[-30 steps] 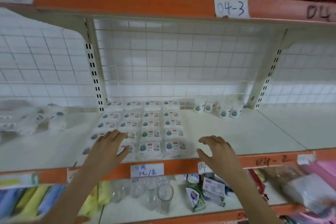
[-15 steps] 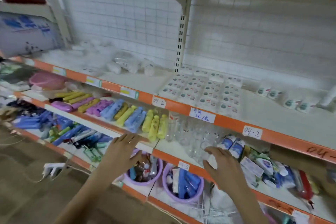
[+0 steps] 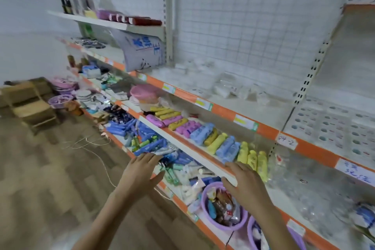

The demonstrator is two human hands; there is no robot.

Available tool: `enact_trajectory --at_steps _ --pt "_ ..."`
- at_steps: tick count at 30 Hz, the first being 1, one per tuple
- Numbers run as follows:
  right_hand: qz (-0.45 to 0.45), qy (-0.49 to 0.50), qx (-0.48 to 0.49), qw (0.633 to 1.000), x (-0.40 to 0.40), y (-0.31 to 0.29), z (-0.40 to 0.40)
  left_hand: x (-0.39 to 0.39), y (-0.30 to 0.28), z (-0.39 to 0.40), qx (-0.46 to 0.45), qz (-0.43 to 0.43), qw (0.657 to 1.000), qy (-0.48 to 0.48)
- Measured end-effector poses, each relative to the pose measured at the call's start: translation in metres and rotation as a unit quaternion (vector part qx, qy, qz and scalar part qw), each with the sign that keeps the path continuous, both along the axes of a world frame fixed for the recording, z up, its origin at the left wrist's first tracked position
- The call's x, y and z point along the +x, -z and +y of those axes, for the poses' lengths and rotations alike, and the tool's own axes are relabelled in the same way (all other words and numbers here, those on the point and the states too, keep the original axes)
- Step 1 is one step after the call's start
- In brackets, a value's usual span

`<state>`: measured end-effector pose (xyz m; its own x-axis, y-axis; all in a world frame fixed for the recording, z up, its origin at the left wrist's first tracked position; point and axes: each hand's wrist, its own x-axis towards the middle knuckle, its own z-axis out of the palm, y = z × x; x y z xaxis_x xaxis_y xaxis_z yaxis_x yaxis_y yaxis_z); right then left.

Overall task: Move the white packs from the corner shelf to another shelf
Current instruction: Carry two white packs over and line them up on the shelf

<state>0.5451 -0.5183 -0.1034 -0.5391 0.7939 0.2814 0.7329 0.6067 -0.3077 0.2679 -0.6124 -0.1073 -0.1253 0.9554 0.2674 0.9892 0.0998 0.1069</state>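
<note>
Several flat white packs (image 3: 336,128) lie in neat rows at the right end of the orange-edged shelf (image 3: 223,110). More white and clear packs (image 3: 221,87) sit blurred in a loose pile further left on that shelf, near the upright. My left hand (image 3: 142,172) hovers with fingers apart and nothing in it, in front of the lower shelves. My right hand (image 3: 245,184) is also empty with fingers spread, over the edge of the shelf of coloured tubes. Both hands are well below and left of the rows of packs.
Yellow, blue and pink tubes (image 3: 221,142) line the shelf below. Purple basins (image 3: 223,205) of small goods stand on the bottom shelf. A blue-printed bag (image 3: 142,50) leans at the far left. A wooden chair (image 3: 30,105) and loose cables (image 3: 89,144) are on the floor.
The view has swung left and down, away from the rows of white packs. Both hands dropped from the pack shelf to the lower shelves and stayed empty.
</note>
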Motion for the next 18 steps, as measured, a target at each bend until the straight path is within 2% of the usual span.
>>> enact_trajectory --at_steps 4,10,18 --pt "0.030 -0.005 -0.008 1.000 -0.081 -0.006 0.005 -0.072 -0.011 -0.005 0.003 -0.014 1.000 -0.028" --pt "0.026 -0.003 -0.019 0.999 -0.155 -0.015 0.026 -0.161 -0.014 0.007 0.012 -0.032 0.998 -0.058" --pt "0.024 0.038 0.016 0.999 -0.211 -0.053 0.108 -0.230 -0.038 0.095 0.068 -0.059 0.996 -0.001"
